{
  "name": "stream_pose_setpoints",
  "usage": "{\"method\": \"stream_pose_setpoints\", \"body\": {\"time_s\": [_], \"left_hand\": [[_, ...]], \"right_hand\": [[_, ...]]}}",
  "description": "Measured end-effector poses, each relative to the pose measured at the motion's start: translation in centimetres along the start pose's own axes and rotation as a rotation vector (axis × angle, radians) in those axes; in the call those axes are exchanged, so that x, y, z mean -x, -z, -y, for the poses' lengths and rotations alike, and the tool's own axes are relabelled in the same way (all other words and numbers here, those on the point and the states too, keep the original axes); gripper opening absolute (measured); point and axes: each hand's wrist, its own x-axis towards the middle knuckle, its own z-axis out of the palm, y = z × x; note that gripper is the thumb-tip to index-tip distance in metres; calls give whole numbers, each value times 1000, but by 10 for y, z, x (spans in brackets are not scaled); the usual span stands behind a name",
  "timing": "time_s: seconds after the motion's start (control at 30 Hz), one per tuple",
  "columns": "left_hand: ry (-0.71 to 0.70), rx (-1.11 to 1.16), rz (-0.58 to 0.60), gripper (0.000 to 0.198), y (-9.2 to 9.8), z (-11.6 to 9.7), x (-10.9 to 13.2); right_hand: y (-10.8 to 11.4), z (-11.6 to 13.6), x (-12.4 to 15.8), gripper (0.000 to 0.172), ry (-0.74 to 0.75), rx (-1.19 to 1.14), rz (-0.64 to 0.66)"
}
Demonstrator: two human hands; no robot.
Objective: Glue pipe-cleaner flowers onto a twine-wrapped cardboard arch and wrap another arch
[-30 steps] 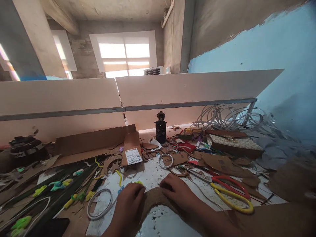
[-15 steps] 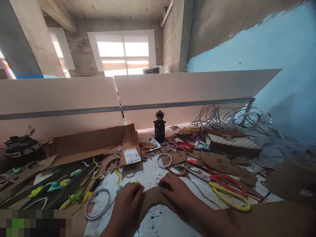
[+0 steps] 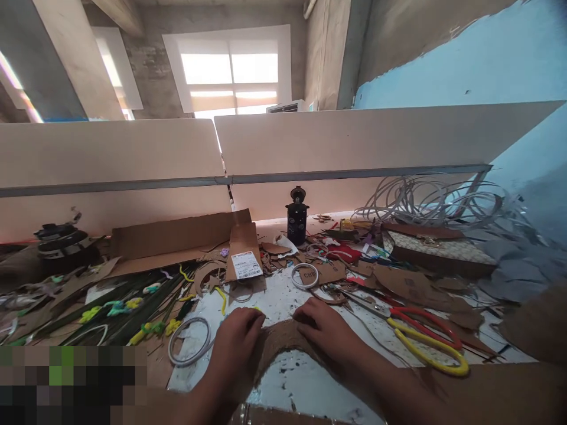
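An arched strip of brown cardboard (image 3: 280,340) spans the space between my two hands, just above the white tabletop. My left hand (image 3: 237,339) grips its left side, fingers curled over the outer edge. On the opposite side my right hand (image 3: 322,326) pinches the strip the same way, thumb and fingers closed on it. Both ends of the arch are partly hidden beneath my hands and forearms. Left of my left hand lies a white ring (image 3: 190,342). Beyond my right hand a second white ring (image 3: 305,275) lies near cardboard scraps.
Scissors with red and yellow handles (image 3: 427,339) lie at the right. A black bottle (image 3: 296,221) with its lid up stands at the back. An opened cardboard box (image 3: 177,242), pipe-cleaner flowers (image 3: 117,307), a patterned handbag (image 3: 438,248) and coiled tubing (image 3: 425,200) crowd the table.
The view has tilted down and turned slightly left, so the scene appears shifted right and up. Both hands keep their hold on the cardboard strip, with little change in their grip.
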Motion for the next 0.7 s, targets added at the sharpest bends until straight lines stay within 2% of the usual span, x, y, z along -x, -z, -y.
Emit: {"method": "stream_pose_setpoints", "body": {"time_s": [0.37, 0.7], "left_hand": [[-32, -18, 3, 28, -2, 2, 0], [-31, -63, 13, 28, 1, -5, 3]], "right_hand": [[1, 1, 0, 14, -20, -7, 5], [0, -1, 1, 16, -13, -36, 20]]}}
